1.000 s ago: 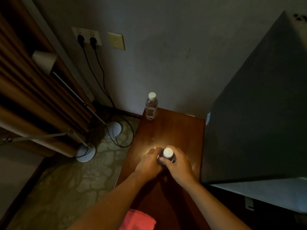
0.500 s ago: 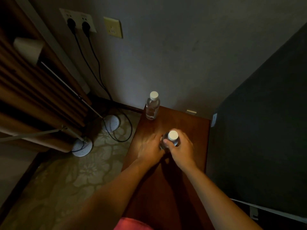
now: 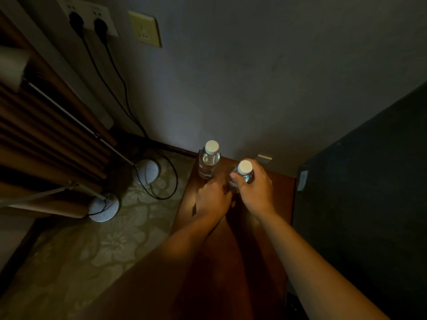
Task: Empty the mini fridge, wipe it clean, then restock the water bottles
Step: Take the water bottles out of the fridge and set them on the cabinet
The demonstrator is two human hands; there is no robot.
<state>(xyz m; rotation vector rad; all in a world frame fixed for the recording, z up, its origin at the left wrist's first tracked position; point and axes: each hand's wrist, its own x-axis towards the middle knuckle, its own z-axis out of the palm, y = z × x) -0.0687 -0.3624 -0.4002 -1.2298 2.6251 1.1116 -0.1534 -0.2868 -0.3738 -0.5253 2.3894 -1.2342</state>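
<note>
Both hands had carried the second clear plastic water bottle with a white cap [image 3: 244, 171] further back along the dark reddish-brown wooden tabletop [image 3: 272, 199], so it now stood just beside the first clear white-capped water bottle [image 3: 208, 160] at the far left corner; the pink cloth seen a second ago at the near edge had left the view.

At the far left, brown pleated curtains [image 3: 46, 139] hung over a patterned beige carpet [image 3: 76, 245], where two round white ribbed lamp bases [image 3: 104, 207] sat with thin white poles leaning away. Two black plugs sat in a white wall socket [image 3: 89, 19], their black cables [image 3: 120, 93] looping down to the floor, and a yellowish wall plate [image 3: 145, 28] was fixed just to the right of it.

The left hand [image 3: 213, 199] rested low against the base of the held bottle; whether its fingers curled round it could not be told. The right hand [image 3: 255, 184] gripped that bottle just under the cap, thumb and fingers wrapped round the neck. The bottle stood upright, apart from the first one by a narrow gap. At the far right rose the dark flat side of the mini fridge [image 3: 360, 215].
</note>
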